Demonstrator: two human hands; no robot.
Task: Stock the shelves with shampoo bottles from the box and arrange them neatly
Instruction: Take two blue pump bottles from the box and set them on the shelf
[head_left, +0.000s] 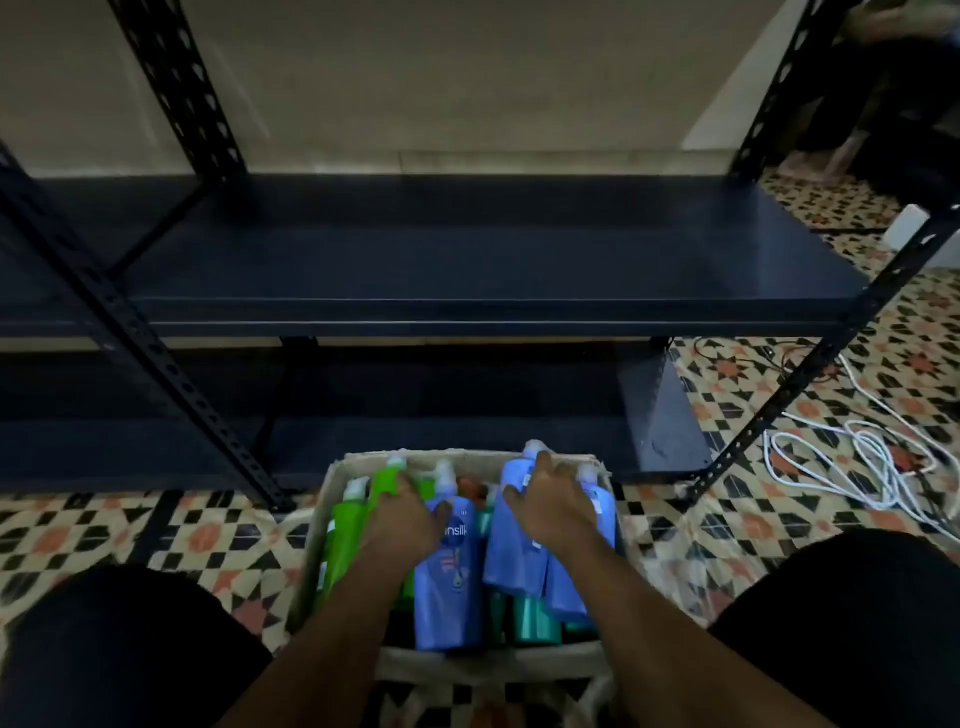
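Head view: left hand (402, 512) fingers grip green bottle (387, 480); right hand (553, 499) fingers grip blue bottle (514, 540) in box (340, 478).

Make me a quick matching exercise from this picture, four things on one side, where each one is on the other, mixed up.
Things:
1. left hand
2. right hand
3. white cable
4. box

Places:
A. coiled on the tiled floor, right of the shelf
B. on a green bottle
C. on the floor between the knees
D. on a blue bottle

Pairs: 1-B, 2-D, 3-A, 4-C
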